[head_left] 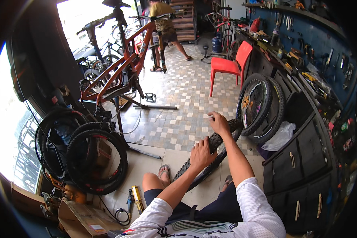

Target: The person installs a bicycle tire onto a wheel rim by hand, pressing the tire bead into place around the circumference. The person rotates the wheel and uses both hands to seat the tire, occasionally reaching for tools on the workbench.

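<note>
A bicycle wheel with a knobby black tire [216, 141] stands tilted between my legs. My left hand [202, 154] lies over the tire's top, its fingers closed round the tread. Just beyond it, my right hand [219, 123] is raised at the tire's far part, with the wrist close to the tread. Its fingers are bent and drawn together at the tips, where a small pale spot shows; I cannot make out what it is. The wheel's lower part is partly hidden by my left forearm.
An orange bicycle frame [137, 65] hangs on a stand at left, its leg [144, 152] reaching across the floor. Wheels [97, 158] lean at left; more wheels [256, 105] lean by dark drawers [299, 170] at right. Beyond are a red chair [231, 63] and another person [162, 23].
</note>
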The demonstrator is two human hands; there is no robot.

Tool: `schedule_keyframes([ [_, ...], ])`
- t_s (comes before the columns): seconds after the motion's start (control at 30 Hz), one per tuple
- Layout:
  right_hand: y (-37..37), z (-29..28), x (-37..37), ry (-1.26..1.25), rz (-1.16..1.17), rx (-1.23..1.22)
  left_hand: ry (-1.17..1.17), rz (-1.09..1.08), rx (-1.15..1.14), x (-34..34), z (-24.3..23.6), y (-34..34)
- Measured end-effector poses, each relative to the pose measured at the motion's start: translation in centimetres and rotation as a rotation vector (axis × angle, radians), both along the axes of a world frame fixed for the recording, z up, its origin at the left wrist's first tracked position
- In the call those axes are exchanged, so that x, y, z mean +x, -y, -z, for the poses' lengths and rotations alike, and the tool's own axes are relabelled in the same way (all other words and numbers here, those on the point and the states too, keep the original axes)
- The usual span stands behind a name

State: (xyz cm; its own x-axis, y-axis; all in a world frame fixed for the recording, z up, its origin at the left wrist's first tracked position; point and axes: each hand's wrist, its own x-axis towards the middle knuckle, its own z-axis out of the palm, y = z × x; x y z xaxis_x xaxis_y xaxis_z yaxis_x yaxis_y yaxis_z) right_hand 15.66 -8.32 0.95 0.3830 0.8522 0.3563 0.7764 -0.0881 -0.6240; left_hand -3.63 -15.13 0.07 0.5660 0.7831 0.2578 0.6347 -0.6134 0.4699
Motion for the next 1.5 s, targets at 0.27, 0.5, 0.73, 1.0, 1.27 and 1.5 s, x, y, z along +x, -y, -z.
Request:
schedule_keyframes([
  [0.27, 0.3, 0.4, -0.5, 0.045, 0.024, -0.006, 0.005, 0.005, 0.015, -0.5, 0.2, 0.5],
  [0.5, 1.2, -0.4, -1.1, -0.009, 0.012, -0.046, 0.001, -0.006, 0.001, -0.9, 0.2, 1.1],
  [0.73, 2.4, -0.3, -0.6, -0.002, 0.031, -0.04, -0.038, 0.009, -0.037, -0.4, -0.4, 2.2],
  [1.0, 3.9, 0.1, 0.5, 0.012, 0.016, -0.014, -0.04, 0.048, -0.012, 0.2, -0.3, 3.5],
  [1.27, 5.7, 0.0, 1.9, 0.049, 0.055, -0.073, -0.091, 0.05, -0.07, 1.6, -0.8, 5.2],
  [1.5, 5.7, 0.4, 1.4, 0.056, 0.074, -0.069, -0.112, 0.025, -0.089, 4.5, -1.5, 4.3],
])
